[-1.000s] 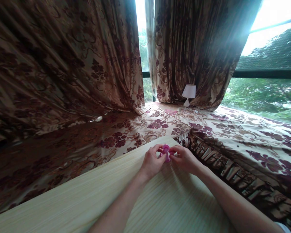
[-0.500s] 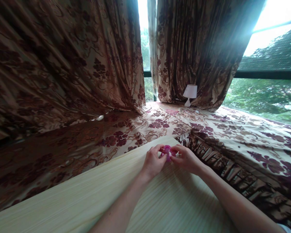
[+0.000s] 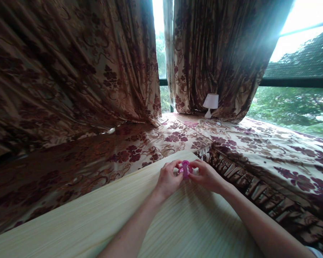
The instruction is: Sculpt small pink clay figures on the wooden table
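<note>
Between my two hands is a small translucent pink-purple plastic piece (image 3: pixel 185 170) with a rounded top; its exact kind is too small to make out. The fingertips of my left hand (image 3: pixel 170 176) pinch it from the left. From the other side, my right hand (image 3: pixel 206 175) grips it between thumb and fingers. Parts of the piece are hidden behind the fingertips. Both hands are over the far end of a pale wood-grain table (image 3: pixel 97 215).
Past the table's far corner runs a ledge (image 3: pixel 174 137) covered in floral cloth. A small white lamp (image 3: pixel 211 101) with a cord stands on it. Heavy floral curtains (image 3: pixel 104 64) hang behind, and a window (image 3: pixel 298 104) is at the right.
The pink-purple piece has turned slightly between my fingers. Both hands stay in nearly the same place, and the view has shifted a little.
</note>
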Demonstrator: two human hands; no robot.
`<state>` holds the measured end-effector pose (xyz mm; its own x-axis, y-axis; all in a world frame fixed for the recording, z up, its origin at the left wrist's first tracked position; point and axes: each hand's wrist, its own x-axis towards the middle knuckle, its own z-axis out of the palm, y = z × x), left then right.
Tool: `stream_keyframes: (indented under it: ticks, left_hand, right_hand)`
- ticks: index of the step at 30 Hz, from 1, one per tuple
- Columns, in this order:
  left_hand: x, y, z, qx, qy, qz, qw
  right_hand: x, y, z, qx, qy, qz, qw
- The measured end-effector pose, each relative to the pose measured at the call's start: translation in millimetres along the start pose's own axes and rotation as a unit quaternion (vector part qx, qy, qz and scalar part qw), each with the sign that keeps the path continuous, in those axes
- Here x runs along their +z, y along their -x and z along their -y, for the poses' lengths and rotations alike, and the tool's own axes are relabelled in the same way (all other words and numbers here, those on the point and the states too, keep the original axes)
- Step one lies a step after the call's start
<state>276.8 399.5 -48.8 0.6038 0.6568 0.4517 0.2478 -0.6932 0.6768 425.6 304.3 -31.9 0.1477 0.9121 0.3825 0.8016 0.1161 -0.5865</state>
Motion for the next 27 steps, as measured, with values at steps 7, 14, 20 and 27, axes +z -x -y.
stream_keyframes:
  ticks: [7, 14, 20, 27]
  left_hand:
    - [-1.1, 1.8, -1.7, 0.003, -0.027, 0.012, 1.000]
    - [-2.1, 2.7, 0.0, 0.016, -0.031, 0.013, 0.999]
    - [-2.6, 2.7, 0.5, 0.020, -0.020, 0.019, 0.999]
    - [-0.9, 2.0, 2.2, 0.025, -0.023, 0.011, 0.999]
  right_hand:
    - [2.0, 0.5, -5.7, -0.016, -0.005, -0.005, 1.000]
    - [0.5, 0.6, -8.5, -0.036, 0.007, 0.014, 0.999]
    - [-2.0, 1.2, -8.4, -0.034, 0.014, 0.024, 0.999]
    - [-2.6, 1.4, -9.4, -0.031, 0.013, 0.046, 0.998]
